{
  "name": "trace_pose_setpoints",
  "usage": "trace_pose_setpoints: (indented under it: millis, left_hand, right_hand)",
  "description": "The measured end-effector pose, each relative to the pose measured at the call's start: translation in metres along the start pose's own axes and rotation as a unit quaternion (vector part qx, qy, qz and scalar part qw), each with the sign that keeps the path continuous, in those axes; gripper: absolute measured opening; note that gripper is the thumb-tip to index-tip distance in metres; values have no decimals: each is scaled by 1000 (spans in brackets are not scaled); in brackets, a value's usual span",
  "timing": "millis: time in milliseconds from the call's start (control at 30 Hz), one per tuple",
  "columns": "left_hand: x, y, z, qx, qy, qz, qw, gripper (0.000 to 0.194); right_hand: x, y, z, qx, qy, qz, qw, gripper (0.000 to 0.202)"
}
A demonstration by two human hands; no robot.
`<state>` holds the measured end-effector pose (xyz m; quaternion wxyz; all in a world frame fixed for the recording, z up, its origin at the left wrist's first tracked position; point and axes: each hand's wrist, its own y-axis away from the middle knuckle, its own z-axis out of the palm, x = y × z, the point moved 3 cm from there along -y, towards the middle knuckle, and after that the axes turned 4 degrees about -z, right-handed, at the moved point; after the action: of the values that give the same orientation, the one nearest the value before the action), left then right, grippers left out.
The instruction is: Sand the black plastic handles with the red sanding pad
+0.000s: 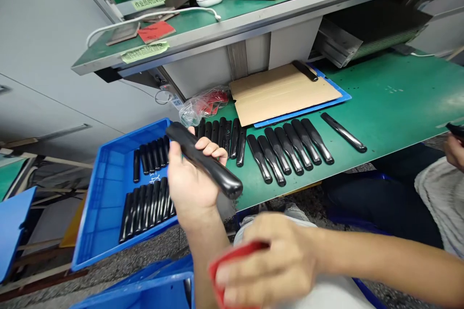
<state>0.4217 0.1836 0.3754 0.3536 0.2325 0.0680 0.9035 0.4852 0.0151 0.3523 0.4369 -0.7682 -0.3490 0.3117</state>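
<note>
Palm up, my left hand has its fingers wrapped round a glossy black handle, which slants from upper left to lower right. Below it, my right hand is blurred by motion and grips a folded red pad, apart from the handle. A row of similar black handles lies on the green table beyond my hands, and one more lies apart to the right. Further black handles stand in two rows in the blue tray at the left.
Cardboard on a blue board bears one black piece. Beside it lies a clear bag with red pieces. A shelf overhangs the table. Another person's hand is at the right edge. A blue bin stands at the bottom.
</note>
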Motion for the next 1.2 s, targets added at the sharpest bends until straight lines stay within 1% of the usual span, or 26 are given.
trace_pose_setpoints:
  millis: [33, 100, 133, 167, 200, 267, 300, 367, 400, 467, 533, 567, 700, 867, 900, 967, 1000, 1033, 1067, 1133, 1200]
  left_hand:
    - [1, 1, 1, 0, -14, 15, 1000, 43]
    - [-1, 5, 4, 5, -50, 33, 998, 47]
    - [-2, 7, 6, 7, -73, 42, 996, 45]
    - [-5, 9, 8, 3, -99, 49, 994, 43]
    - [-7, 11, 10, -7, -126, 54, 991, 41]
    - [-13, 13, 14, -33, -163, 49, 985, 37]
    - [-16, 14, 16, -40, -170, 48, 984, 32]
    - [-22, 15, 19, -34, -171, 54, 983, 20]
    - [-25, 16, 20, -24, -173, 57, 983, 18]
    - [-31, 16, 23, -9, -183, 51, 982, 31]
    - [-39, 15, 25, -12, -195, 28, 980, 45]
    - [-42, 14, 26, -18, -197, 19, 980, 48]
    - [-55, 10, 28, -43, -203, 6, 978, 51]
    - [-70, 8, 31, -26, -227, 5, 974, 54]
    - [-74, 7, 32, -21, -233, 2, 972, 54]
    - [-82, 6, 33, -10, -244, -6, 970, 53]
    - [-87, 4, 34, -5, -246, -12, 969, 54]
    - [-91, 3, 35, 1, -248, -14, 969, 54]
    - [-96, 1, 36, 6, -250, -12, 968, 55]
    - [-105, -6, 38, 20, -263, -5, 964, 58]
    - [-113, -17, 37, 35, -287, 12, 957, 60]
  right_hand:
    - [5, 3, -9, 48, 14, 60, 997, 38]
    - [15, 11, -26, 130, 44, 180, 974, 44]
    - [20, 15, -33, 148, 44, 226, 962, 46]
    - [23, 19, -37, 149, 33, 249, 956, 47]
    - [25, 21, -38, 136, 15, 254, 957, 47]
    - [25, 26, -38, 109, -11, 252, 961, 47]
    - [25, 27, -37, 106, -10, 247, 963, 47]
    - [22, 30, -37, 106, 1, 231, 967, 47]
    - [21, 31, -37, 102, 4, 223, 969, 47]
    - [19, 32, -38, 89, 3, 208, 974, 47]
    - [19, 33, -42, 75, 2, 202, 977, 47]
    - [20, 33, -44, 69, 6, 199, 978, 47]
    - [23, 29, -59, 48, 38, 170, 984, 47]
    - [26, 19, -77, 13, 89, 111, 990, 41]
    - [24, 17, -79, -5, 100, 93, 991, 39]
    - [18, 14, -80, -74, 96, 50, 991, 34]
    - [14, 13, -79, -118, 78, 31, 989, 32]
    - [11, 14, -80, -149, 55, 16, 987, 30]
    - [8, 15, -81, -164, 40, 15, 985, 29]
    - [8, 22, -87, -158, 52, 37, 985, 31]
    - [8, 37, -94, -143, 77, 46, 986, 30]
